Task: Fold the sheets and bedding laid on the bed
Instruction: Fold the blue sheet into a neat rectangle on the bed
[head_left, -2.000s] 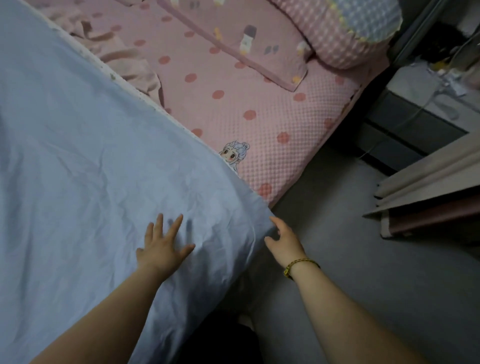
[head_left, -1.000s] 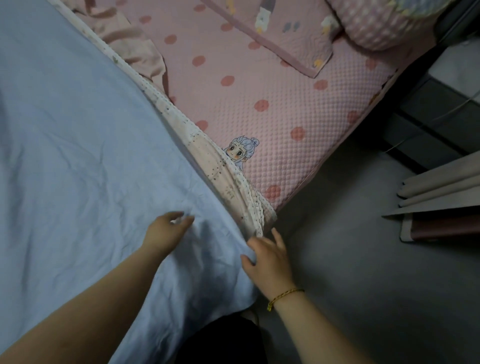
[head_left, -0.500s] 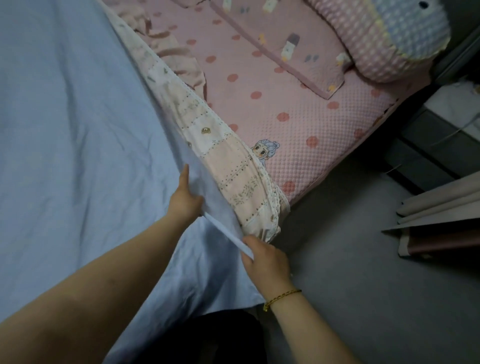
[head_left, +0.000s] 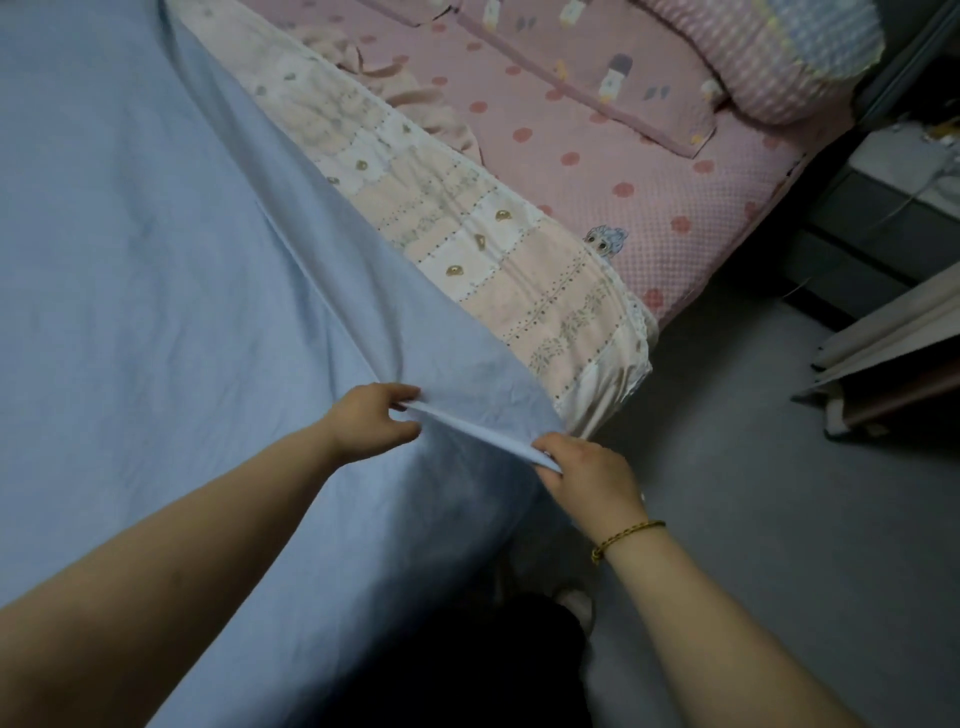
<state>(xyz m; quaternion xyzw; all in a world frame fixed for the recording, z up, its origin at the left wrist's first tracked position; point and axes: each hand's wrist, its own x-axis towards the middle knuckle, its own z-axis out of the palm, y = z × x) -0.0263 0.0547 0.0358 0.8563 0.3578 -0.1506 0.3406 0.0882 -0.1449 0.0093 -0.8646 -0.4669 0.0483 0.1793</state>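
Observation:
A light blue sheet (head_left: 156, 249) covers the left of the bed. Its near edge is lifted and stretched taut between my two hands. My left hand (head_left: 371, 423) pinches that edge at the left, and my right hand (head_left: 587, 475), with a braided band on its wrist, pinches the corner at the bed's side. Under the raised blue sheet lies a pale peach patterned quilt (head_left: 498, 270) with a lace border, exposed in a strip along the blue sheet's edge. Below it is the pink dotted mattress cover (head_left: 649, 156).
A pink pillowcase (head_left: 613, 73) and a checked pillow (head_left: 779, 57) lie at the head of the bed. A grey bedside cabinet (head_left: 883, 208) stands at the right, with rolled mats (head_left: 893, 353) beside it. Grey floor (head_left: 779, 519) runs along the bed's side.
Both hands went from resting flat on the blue sheet to pinching its edge and lifting it. The sheet has pulled back leftward, baring more of the peach quilt.

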